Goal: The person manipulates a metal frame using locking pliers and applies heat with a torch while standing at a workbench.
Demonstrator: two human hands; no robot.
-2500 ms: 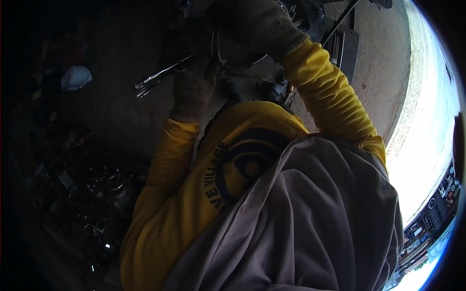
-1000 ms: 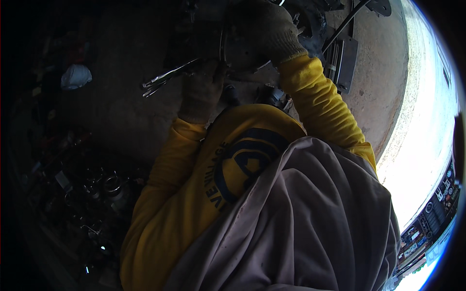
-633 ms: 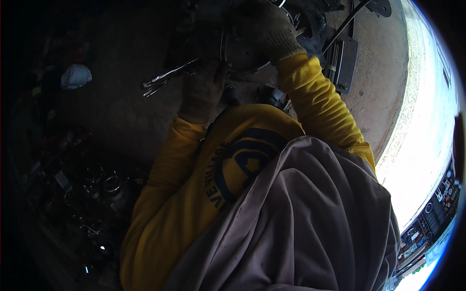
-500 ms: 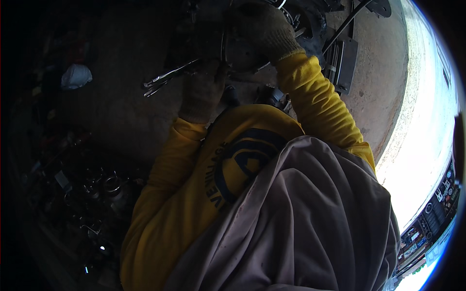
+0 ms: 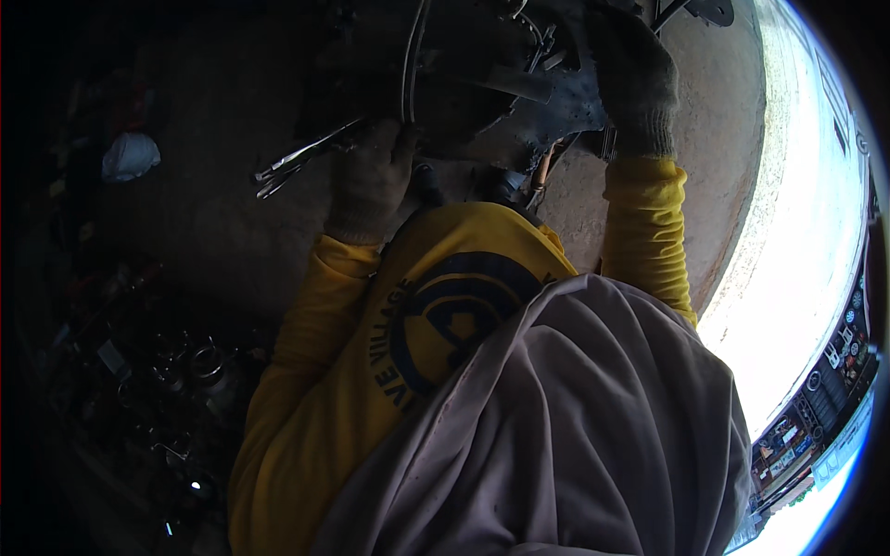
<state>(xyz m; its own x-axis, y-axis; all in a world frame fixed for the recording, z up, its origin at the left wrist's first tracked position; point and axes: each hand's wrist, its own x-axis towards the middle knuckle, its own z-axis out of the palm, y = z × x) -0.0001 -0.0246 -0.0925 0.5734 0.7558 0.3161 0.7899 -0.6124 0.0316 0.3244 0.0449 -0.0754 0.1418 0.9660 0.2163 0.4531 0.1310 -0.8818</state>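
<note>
A large dark metal panel (image 5: 454,111), with a ragged near edge and a curved metal band (image 5: 413,56) across it, fills the top middle. At its near left edge is my gloved left hand (image 5: 366,176), closed, its thumb raised beside the foot of the band; its other fingers are lost in shadow. Shiny pliers-like handles (image 5: 301,157) jut out to the left beside that hand; whether I grip them is unclear. My gloved right hand (image 5: 640,88) is closed on the panel's right edge, fingertips hidden. Thin cables and small fittings (image 5: 542,51) lie on the panel's far right part.
A white bundle (image 5: 130,156) lies on the floor at the far left. Dark metal parts (image 5: 209,366) and containers crowd the lower left. Beneath the panel stands an orange-brown rod (image 5: 544,171). Bare concrete (image 5: 714,139) stretches right toward a bright opening.
My right hand has moved right, from the panel's middle to its right edge. More of the panel's surface now shows. My left hand and the shiny handles keep their place beside it.
</note>
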